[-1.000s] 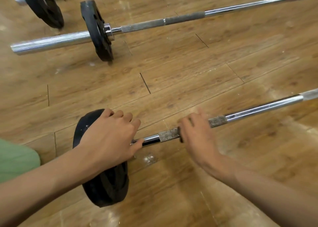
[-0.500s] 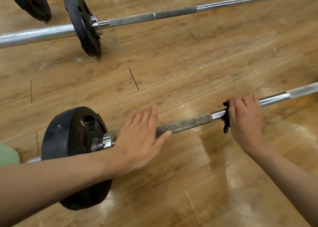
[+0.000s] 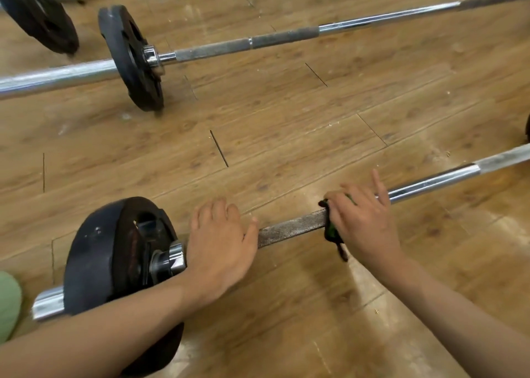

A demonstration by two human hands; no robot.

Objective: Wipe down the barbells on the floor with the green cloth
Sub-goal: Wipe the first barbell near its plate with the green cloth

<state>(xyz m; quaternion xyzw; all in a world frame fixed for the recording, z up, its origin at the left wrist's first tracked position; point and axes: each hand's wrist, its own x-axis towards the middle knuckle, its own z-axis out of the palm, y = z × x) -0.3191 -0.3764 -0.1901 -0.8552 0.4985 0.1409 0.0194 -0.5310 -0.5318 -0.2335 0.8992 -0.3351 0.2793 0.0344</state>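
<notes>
The near barbell (image 3: 289, 228) lies across the wooden floor, its black plate (image 3: 114, 265) at the lower left. My left hand (image 3: 220, 245) rests over the bar just right of the chrome collar, fingers curled over its top. My right hand (image 3: 361, 222) grips the green cloth (image 3: 331, 228) wrapped around the bar where the rough knurling meets the shiny part; its index finger sticks up. Only the dark green edges of the cloth show beside the hand.
A second barbell (image 3: 281, 40) with a black plate (image 3: 129, 59) lies farther away, and a third plate (image 3: 37, 13) sits at the top left. A pale green trouser leg (image 3: 8, 303) shows at the left edge.
My right hand with the cloth has slid back left along the bar toward the knurled part. My left hand has curled its fingers over the bar near the collar.
</notes>
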